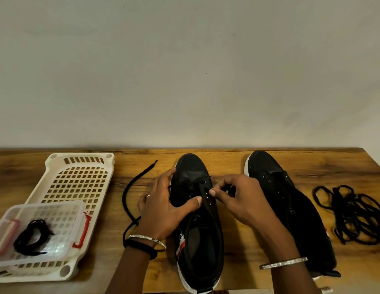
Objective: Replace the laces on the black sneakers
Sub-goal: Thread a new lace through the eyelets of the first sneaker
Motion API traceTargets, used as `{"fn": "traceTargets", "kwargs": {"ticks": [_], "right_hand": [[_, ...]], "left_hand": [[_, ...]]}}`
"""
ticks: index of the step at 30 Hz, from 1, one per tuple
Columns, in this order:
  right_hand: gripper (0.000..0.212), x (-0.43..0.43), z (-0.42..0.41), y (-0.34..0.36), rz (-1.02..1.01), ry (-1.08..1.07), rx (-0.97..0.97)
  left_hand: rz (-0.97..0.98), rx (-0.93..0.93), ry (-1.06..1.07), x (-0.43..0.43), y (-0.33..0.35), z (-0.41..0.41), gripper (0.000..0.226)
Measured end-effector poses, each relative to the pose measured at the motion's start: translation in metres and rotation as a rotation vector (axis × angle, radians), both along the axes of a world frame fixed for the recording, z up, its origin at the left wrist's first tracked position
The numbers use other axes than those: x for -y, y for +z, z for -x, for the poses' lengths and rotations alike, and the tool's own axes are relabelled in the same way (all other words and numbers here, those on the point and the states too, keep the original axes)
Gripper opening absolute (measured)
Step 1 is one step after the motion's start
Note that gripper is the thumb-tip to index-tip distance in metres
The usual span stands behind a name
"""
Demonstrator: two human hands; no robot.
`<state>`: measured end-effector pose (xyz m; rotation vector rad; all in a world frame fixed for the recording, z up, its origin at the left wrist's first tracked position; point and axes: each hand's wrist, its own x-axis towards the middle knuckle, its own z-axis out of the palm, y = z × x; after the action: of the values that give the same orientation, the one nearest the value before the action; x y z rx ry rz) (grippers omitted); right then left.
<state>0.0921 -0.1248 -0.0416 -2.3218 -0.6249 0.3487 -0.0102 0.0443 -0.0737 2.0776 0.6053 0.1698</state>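
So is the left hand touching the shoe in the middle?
Touching. The head view shows the left hand gripping the middle sneaker: its thumb lies across the top by the eyelets, and its fingers press the shoe's left side.

Both arms reach in from the bottom, close together. The left hand (161, 209) sits over the shoe (197, 240), fingers down its left side and thumb stretched across the top, holding it. The right hand (242, 200) is curled, thumb and first finger pinching the lace (231, 191) near the left thumb
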Motion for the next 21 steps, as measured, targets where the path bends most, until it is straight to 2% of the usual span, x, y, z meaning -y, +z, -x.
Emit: {"fn": "traceTargets", "kwargs": {"ticks": [3, 5, 8, 11, 13, 15, 17, 19, 21], "right_hand": [[0.018, 0.003, 0.000, 0.000, -0.085, 0.058, -0.101], [0.020, 0.002, 0.002, 0.003, -0.337, 0.036, -0.304], [0.013, 0.003, 0.004, 0.015, -0.859, -0.113, -0.727], [0.017, 0.008, 0.001, 0.020, -1.208, -0.225, -0.919], [0.018, 0.011, 0.000, 0.022, -1.347, -0.261, -0.992], [0.021, 0.013, 0.000, 0.023, -1.374, -0.264, -1.008], [0.025, 0.012, 0.000, 0.022, -1.283, -0.244, -0.964], [0.025, 0.009, 0.000, 0.020, -1.095, -0.243, -0.843], [0.017, 0.005, 0.000, 0.015, -0.795, -0.233, -0.631]], "left_hand": [[0.006, 0.006, 0.006, 0.000, 0.000, 0.001, 0.098], [0.011, 0.004, 0.002, -0.001, 0.000, 0.001, 0.096], [-0.010, -0.018, -0.010, -0.001, 0.002, 0.002, 0.095], [-0.031, -0.023, -0.008, -0.001, 0.005, 0.002, 0.091], [-0.034, -0.022, -0.009, -0.001, 0.006, 0.002, 0.089], [-0.034, -0.023, -0.011, -0.001, 0.005, 0.002, 0.089], [-0.034, -0.026, -0.014, -0.001, 0.005, 0.002, 0.091], [-0.032, -0.029, -0.015, -0.001, 0.005, 0.002, 0.093], [-0.033, -0.029, -0.016, -0.001, 0.006, 0.002, 0.093]]}}
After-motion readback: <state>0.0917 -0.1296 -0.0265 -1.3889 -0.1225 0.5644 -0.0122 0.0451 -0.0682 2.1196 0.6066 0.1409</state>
